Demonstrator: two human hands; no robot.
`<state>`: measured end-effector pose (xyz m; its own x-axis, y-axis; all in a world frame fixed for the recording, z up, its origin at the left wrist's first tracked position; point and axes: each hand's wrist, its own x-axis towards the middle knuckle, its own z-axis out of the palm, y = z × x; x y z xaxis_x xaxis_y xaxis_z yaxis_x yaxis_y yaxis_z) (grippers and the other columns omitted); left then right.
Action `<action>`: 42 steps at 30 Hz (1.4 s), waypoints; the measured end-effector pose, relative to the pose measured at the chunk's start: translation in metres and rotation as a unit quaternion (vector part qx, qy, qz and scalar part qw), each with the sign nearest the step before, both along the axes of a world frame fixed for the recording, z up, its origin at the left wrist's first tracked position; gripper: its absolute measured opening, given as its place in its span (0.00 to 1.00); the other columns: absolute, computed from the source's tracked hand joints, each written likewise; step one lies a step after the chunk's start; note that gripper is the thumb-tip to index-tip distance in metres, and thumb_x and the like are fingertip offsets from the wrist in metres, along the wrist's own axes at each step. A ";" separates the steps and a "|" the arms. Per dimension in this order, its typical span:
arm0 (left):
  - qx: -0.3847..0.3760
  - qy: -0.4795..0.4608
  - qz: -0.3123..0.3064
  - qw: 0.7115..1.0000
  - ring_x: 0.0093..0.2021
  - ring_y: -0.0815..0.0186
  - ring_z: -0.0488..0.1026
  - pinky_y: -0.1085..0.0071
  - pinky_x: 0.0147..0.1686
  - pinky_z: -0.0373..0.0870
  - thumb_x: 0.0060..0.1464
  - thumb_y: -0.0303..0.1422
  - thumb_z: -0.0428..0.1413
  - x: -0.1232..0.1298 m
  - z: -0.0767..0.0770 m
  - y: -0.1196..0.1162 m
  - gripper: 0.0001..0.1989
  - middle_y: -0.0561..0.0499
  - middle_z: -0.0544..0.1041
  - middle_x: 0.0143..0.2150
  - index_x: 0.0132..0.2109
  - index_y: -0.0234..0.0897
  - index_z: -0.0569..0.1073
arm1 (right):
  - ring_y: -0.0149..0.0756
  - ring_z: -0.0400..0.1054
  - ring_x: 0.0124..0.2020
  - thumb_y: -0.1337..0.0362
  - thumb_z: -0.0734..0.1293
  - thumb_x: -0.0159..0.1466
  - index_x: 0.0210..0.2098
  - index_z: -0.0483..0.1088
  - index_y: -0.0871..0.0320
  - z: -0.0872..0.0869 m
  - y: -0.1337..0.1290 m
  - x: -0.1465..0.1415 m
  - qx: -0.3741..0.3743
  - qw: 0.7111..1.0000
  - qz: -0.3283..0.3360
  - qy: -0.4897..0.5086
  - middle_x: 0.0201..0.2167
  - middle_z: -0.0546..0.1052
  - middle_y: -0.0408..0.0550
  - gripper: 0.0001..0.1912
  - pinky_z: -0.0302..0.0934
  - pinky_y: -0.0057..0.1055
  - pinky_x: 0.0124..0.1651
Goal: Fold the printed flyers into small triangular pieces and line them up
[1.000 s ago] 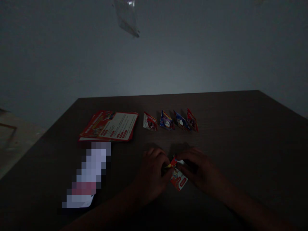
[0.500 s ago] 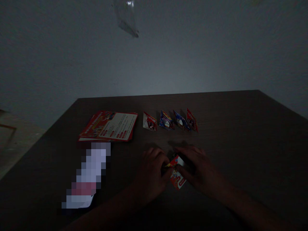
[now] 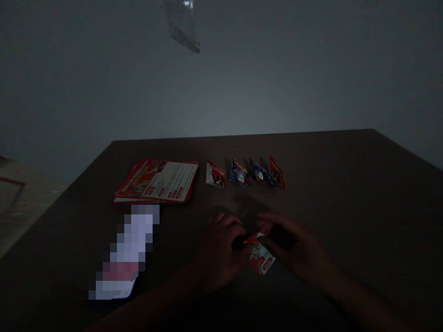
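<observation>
A small folded piece of red-and-white printed paper (image 3: 262,258) is between my two hands above the table. My left hand (image 3: 223,246) pinches its left edge, thumb in front and fingers curled behind. From the other side, my right hand (image 3: 299,246) grips its upper right part, the thumb pressed on the printed face. Dim light hides most fingertips. Beyond the hands stand several folded printed papers in a row: a red-and-white one (image 3: 216,175), two blue ones (image 3: 240,174) (image 3: 262,174) and a red one (image 3: 277,173).
A stack of red-and-white printed sheets (image 3: 157,180) lies at the left on the dark wooden table (image 3: 328,175). Nearer me is a bright, pixelated phone-like object (image 3: 129,253). A clear plastic piece (image 3: 182,27) is on the pale wall (image 3: 277,69) behind.
My right hand and the folded paper have shifted slightly right and toward me. The left hand stays nearly in place, its fingers a little changed. The row and stack are unmoved.
</observation>
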<state>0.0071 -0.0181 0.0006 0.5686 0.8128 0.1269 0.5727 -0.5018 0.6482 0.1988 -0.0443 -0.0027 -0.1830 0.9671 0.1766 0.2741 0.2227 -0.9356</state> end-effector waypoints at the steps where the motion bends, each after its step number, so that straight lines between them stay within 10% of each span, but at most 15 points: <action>1: -0.014 -0.009 0.000 1.000 0.40 0.63 0.67 0.65 0.41 0.62 0.52 0.29 0.58 0.000 0.000 0.000 0.03 0.51 0.72 0.36 0.35 0.36 0.71 | 0.33 0.71 0.38 0.71 0.66 0.59 0.49 0.66 0.50 0.000 -0.001 0.000 -0.018 1.000 0.000 0.023 0.38 0.74 0.44 0.19 0.68 0.31 0.42; 13: -0.248 -0.045 0.087 0.964 0.32 0.65 0.71 0.71 0.33 0.63 0.51 0.39 0.56 0.003 0.020 0.001 0.11 0.52 0.75 0.28 0.30 0.35 0.74 | 0.30 0.69 0.31 0.64 0.70 0.58 0.47 0.66 0.52 0.004 -0.001 0.001 -0.196 0.975 0.022 0.106 0.31 0.74 0.40 0.18 0.65 0.25 0.32; 42: -0.259 -0.071 0.032 0.963 0.32 0.65 0.70 0.73 0.35 0.64 0.52 0.38 0.55 0.001 0.018 0.002 0.12 0.52 0.76 0.29 0.34 0.34 0.77 | 0.32 0.68 0.29 0.60 0.70 0.58 0.43 0.66 0.54 0.010 -0.001 -0.002 -0.204 0.972 -0.012 0.116 0.30 0.73 0.42 0.15 0.65 0.28 0.30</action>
